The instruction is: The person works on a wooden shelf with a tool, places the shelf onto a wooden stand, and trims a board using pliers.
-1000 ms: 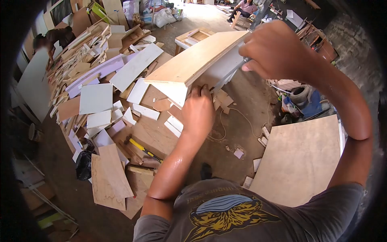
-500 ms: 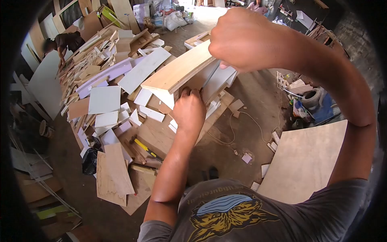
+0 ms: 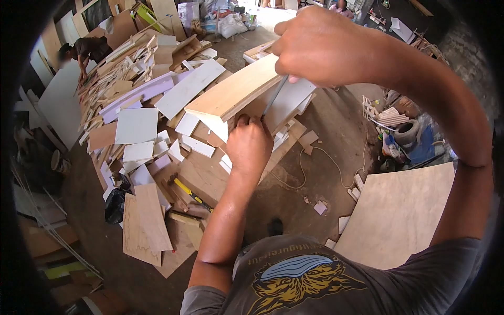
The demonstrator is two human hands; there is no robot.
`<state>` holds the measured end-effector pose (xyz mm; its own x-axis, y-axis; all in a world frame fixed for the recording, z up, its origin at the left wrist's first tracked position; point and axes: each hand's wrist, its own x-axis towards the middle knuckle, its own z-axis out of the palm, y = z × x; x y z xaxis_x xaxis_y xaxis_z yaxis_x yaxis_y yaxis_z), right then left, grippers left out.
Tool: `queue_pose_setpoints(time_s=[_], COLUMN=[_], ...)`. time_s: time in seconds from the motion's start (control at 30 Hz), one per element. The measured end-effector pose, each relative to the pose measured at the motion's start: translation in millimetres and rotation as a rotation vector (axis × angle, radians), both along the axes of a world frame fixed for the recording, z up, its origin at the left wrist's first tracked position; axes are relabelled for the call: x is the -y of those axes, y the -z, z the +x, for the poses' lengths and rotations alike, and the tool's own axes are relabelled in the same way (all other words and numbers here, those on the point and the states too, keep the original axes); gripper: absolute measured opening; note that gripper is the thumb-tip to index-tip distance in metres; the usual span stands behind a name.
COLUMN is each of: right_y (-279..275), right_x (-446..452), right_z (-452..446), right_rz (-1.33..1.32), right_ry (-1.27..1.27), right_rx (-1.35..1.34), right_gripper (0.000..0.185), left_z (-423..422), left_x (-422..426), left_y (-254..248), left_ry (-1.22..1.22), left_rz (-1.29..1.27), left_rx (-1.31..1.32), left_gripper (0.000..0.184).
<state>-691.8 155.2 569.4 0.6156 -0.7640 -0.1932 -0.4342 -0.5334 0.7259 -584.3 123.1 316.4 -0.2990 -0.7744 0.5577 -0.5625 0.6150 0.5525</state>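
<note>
A wooden box-like piece (image 3: 236,93) with a pale top and white sides stands on the cluttered worktable. Above its right end, my right hand (image 3: 323,50) is closed round the upper end of a thin grey metal rod-like tool (image 3: 274,97), whose handle is hidden in the fist. The tool slants down to the fingertips of my left hand (image 3: 250,147), which are pinched together at the inner side of the piece. Whatever they hold there is too small or hidden to make out.
White boards (image 3: 136,126), wood offcuts and a yellow-handled hammer (image 3: 190,193) lie on the table. A large plywood sheet (image 3: 394,212) is at the right. Another person (image 3: 90,50) bends over at the far left. A cord (image 3: 336,167) runs across the floor.
My right hand has moved left and slightly up with the tool, which now stands steeper. My left hand has shifted slightly down. The piece appears lower and more to the left.
</note>
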Motion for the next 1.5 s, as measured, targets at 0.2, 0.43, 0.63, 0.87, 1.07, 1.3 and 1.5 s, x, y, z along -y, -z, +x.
queue_pose_setpoints(time_s=[0.2,0.43,0.63,0.87,1.07,1.3,1.5], right_y=[-3.5,-9.2,-27.1,22.1,22.9,9.4,28.2], right_x=[4.0,5.4,-9.7,19.0,22.7,30.7,41.5], right_z=[1.7,0.8,-0.5,-56.7,-43.7,-63.2,-76.4], right_rz=[-0.009,0.033,0.092,0.075,-0.039,0.025,-0.021], right_ry=[-0.111,-0.214,0.239,-0.048,-0.154,-0.065,-0.326], right_rx=[0.005,0.088,0.694,1.256,1.159,0.992,1.206], right_gripper=[0.018,0.012,0.014,0.028,0.029,0.045,0.049], left_z=[0.9,-8.2,-15.1,-21.0,-24.2,-22.4,-15.2], left_x=[-2.0,-0.7,6.7,4.7,-2.8,-7.7,-2.9], left_y=[-2.4,-13.5,-9.1,-11.7,-17.2,-21.6,-24.8], left_ry=[0.02,0.055,0.059,0.024,0.021,-0.02,-0.002], left_rz=[0.023,-0.139,-0.094,-0.081,0.082,0.07,-0.049], left_rx=[-0.004,-0.285,-0.285,-0.265,-0.341,-0.264,-0.131], left_gripper=[0.021,0.016,0.017,0.017,0.014,0.015,0.017])
